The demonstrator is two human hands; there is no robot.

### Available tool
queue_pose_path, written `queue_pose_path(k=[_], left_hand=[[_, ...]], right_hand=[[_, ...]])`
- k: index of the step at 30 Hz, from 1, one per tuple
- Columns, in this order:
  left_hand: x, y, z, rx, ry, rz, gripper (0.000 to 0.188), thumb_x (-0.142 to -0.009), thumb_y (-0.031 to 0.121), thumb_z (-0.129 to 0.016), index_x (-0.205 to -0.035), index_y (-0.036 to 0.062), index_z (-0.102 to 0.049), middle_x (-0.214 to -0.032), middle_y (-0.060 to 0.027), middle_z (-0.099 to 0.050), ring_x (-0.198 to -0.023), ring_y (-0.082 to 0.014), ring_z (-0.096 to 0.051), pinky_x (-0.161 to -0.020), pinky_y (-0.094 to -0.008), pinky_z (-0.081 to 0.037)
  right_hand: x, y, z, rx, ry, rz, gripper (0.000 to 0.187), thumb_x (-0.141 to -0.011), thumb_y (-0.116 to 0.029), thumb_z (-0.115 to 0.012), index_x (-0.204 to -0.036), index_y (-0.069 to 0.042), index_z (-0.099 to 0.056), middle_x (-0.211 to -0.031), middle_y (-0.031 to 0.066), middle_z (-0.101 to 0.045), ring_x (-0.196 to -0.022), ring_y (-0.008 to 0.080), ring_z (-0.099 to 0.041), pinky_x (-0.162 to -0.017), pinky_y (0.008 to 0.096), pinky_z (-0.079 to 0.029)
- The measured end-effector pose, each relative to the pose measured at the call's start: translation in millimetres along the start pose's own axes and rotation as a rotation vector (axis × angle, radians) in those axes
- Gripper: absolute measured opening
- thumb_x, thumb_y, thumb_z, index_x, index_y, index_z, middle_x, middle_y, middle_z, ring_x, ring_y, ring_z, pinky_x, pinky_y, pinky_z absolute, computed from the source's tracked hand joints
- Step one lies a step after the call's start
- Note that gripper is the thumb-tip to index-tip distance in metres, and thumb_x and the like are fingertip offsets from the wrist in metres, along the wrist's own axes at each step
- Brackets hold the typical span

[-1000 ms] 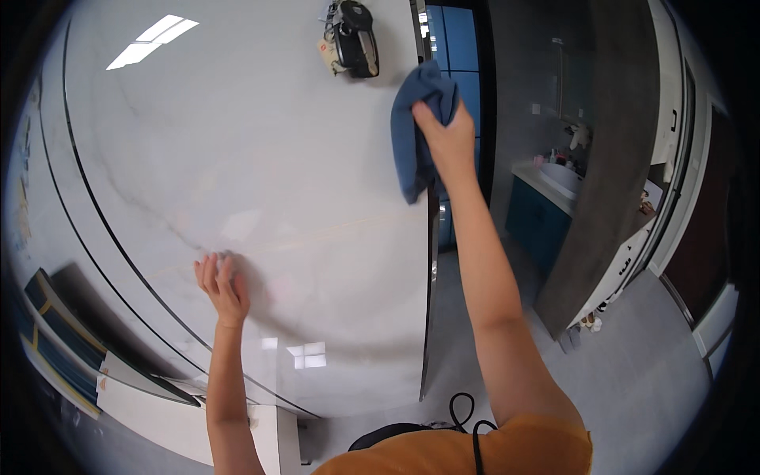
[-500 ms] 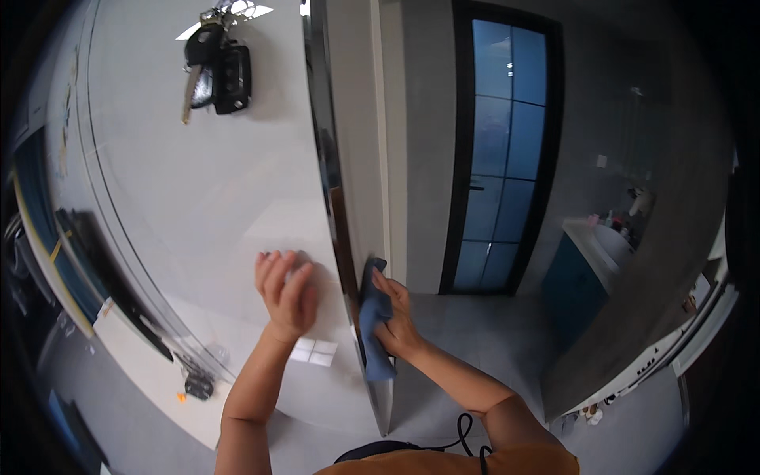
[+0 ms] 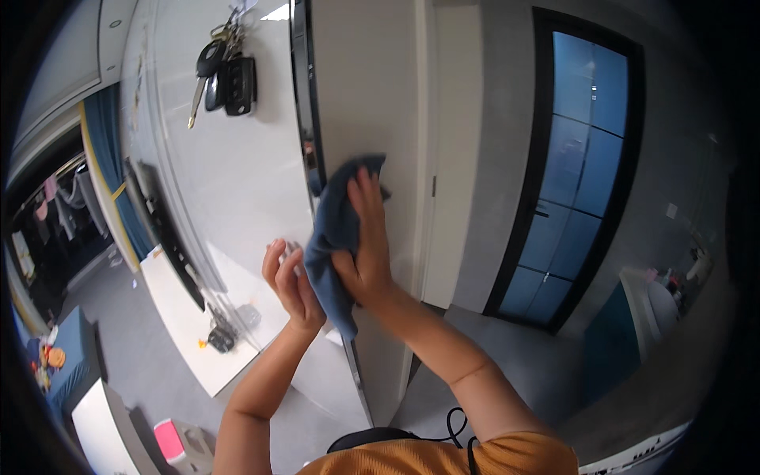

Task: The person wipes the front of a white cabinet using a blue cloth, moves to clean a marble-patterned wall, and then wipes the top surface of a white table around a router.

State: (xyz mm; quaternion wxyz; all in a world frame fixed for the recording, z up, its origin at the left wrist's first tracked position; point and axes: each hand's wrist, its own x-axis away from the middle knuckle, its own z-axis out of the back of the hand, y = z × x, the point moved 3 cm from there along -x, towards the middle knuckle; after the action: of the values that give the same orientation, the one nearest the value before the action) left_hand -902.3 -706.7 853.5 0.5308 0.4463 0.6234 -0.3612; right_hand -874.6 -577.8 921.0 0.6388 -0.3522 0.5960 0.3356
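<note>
My right hand [image 3: 372,245] presses a blue cloth [image 3: 328,241] against the dark metal trim [image 3: 304,119] and the grey side face [image 3: 360,87] of the wall's end. The cloth hangs down past the palm, and its top corner sticks up beyond the fingertips. My left hand [image 3: 294,285] is just left of the cloth, against or close to the glossy white panel [image 3: 237,174]. Its fingers are bent and slightly apart, with nothing seen in them. Higher up on that panel hangs a bunch of keys [image 3: 227,83] with black car keys.
A white low cabinet [image 3: 186,340] holding a dark small object [image 3: 222,339] stands at left. Beyond it are a blue curtain [image 3: 115,150] and a blue seat [image 3: 75,348]. To the right are a glass door [image 3: 578,174] with a black frame and a washbasin [image 3: 663,305].
My right hand and the cloth have moved up and left along the wall's edge. The left hand has shifted slightly right. The view has turned left, showing more of the room there.
</note>
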Motion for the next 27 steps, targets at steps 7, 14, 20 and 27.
queue_pose_path(k=[7,14,20,27], left_hand=[[9.1,-14.8,-6.2,0.177,0.093,0.147,0.038,-0.095,0.013,-0.036,-0.13,-0.0023,-0.036,-0.135,-0.0207,-0.033,-0.125,-0.0333,-0.036,-0.105,-0.0396,-0.027],[3.2,-6.3,-2.6,0.24,0.107,0.252,0.024,-0.097,0.007,-0.037,-0.117,0.0021,-0.048,-0.133,-0.0155,-0.035,-0.123,-0.0257,-0.038,-0.102,-0.0352,-0.033],[0.7,-14.7,6.3,0.345,0.054,0.241,0.03,-0.091,-0.001,-0.036,-0.12,0.0002,-0.046,-0.135,-0.0169,-0.034,-0.126,-0.0265,-0.035,-0.104,-0.0364,-0.03],[-11.6,-51.0,37.6,0.343,-0.005,0.303,0.037,-0.085,-0.006,-0.036,-0.119,0.0008,-0.047,-0.131,-0.0145,-0.039,-0.127,-0.0278,-0.034,-0.104,-0.0374,-0.029]], right_hand=[[-82.1,-33.8,-4.5,0.128,0.046,0.153,0.08,-0.066,0.007,-0.064,-0.138,-0.003,-0.032,-0.144,0.0246,-0.026,-0.132,0.045,-0.026,-0.107,0.0476,-0.028],[51.3,-32.9,-4.1,0.243,-0.152,0.122,0.066,-0.074,-0.002,-0.066,-0.133,0.004,-0.036,-0.139,0.0317,-0.027,-0.126,0.0521,-0.032,-0.103,0.0547,-0.031],[4.4,-44.6,-2.4,0.43,-0.2,0.05,0.083,-0.064,-0.001,-0.072,-0.137,-0.002,-0.034,-0.143,0.0245,-0.027,-0.129,0.0454,-0.032,-0.105,0.0486,-0.032],[-93.1,-61.6,-11.3,1.088,-0.05,0.182,0.083,-0.061,-0.015,-0.076,-0.134,-0.002,-0.039,-0.143,0.0177,-0.031,-0.129,0.0383,-0.032,-0.104,0.0487,-0.03]])
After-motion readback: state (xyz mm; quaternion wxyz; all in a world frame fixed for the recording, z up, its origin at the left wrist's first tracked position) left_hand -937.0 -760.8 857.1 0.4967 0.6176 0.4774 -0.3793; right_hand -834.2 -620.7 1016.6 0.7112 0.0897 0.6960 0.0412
